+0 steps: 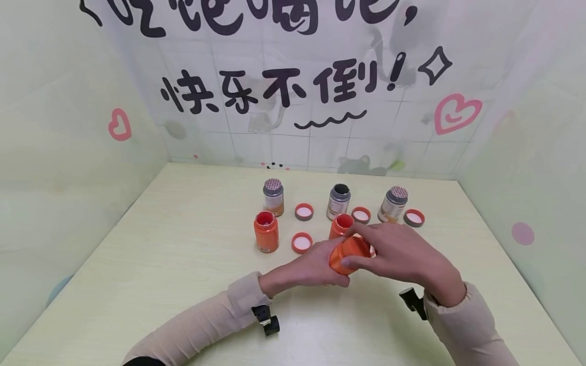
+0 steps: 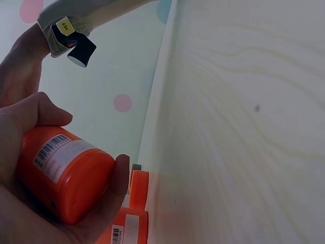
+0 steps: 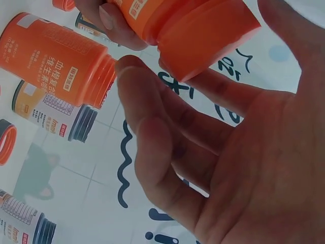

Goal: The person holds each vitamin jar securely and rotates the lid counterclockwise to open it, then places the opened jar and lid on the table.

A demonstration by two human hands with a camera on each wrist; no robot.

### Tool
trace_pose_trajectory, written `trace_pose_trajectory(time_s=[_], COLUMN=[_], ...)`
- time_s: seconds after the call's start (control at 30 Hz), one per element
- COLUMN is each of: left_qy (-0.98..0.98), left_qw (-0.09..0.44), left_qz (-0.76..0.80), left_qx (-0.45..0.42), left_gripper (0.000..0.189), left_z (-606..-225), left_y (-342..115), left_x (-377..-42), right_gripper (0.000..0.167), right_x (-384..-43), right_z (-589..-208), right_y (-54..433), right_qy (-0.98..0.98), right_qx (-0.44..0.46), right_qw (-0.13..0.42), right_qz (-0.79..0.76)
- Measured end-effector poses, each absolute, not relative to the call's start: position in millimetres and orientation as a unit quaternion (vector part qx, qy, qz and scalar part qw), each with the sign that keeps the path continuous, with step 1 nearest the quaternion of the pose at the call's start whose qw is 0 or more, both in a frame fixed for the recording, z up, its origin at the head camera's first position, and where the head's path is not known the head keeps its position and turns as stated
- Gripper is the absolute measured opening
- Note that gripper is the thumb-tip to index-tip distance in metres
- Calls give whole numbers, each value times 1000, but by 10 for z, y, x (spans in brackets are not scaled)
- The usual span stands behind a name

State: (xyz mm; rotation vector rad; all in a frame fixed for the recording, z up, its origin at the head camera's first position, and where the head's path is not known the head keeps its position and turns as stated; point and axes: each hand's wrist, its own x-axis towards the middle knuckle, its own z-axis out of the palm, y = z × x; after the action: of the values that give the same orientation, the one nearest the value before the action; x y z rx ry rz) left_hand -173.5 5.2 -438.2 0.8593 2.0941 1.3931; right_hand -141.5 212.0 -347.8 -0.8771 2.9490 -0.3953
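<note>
My left hand [image 1: 318,264] grips an orange bottle [image 2: 63,173] around its body, tilted above the table. The bottle's barcode label and rounded base show in the left wrist view. At its other end my right hand [image 1: 400,251] holds the orange cap [image 3: 208,40], thumb on one side and fingers on the other. The cap sits on the bottle. Just behind the hands stands an uncapped orange bottle [image 3: 56,56], partly hidden by them in the head view. Another uncapped orange bottle [image 1: 266,234] stands further left, beside a loose cap [image 1: 302,243] lying inside up.
Three grey-necked bottles stand in the back row: left [image 1: 273,197], middle [image 1: 339,202] and right [image 1: 392,204]. Loose caps lie near them, left [image 1: 304,212], middle [image 1: 361,215] and right [image 1: 414,218]. Printed walls [image 1: 293,147] enclose the table [image 1: 192,239] at back and sides.
</note>
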Motion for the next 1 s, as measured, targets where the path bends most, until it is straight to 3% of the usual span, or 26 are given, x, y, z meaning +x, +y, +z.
trace_pose_trajectory(time_s=[0.3,0.63,0.9,1.0], left_qy=[770,767,767,766], left_qw=[241,244,243,243], left_qz=[504,506,508,509], left_qx=[309,311,309,307], left_gripper=[60,57,58,57], left_z=[-4376,-4384,-4383,-4375], left_y=[67,67,73,74], left_x=[-1734,-1732,-1723,-1721], right_gripper=[44,64,36,34], right_x=[-1403,-1403,-1417,-1420], right_z=[-3474,-3462,-3470,-3465], right_y=[2117,2104,2125,2143], right_qy=[953,954,939,933], right_qx=[-268,-272,-319,-335], right_qw=[31,36,8,1], right_qz=[-134,-122,-131,-134])
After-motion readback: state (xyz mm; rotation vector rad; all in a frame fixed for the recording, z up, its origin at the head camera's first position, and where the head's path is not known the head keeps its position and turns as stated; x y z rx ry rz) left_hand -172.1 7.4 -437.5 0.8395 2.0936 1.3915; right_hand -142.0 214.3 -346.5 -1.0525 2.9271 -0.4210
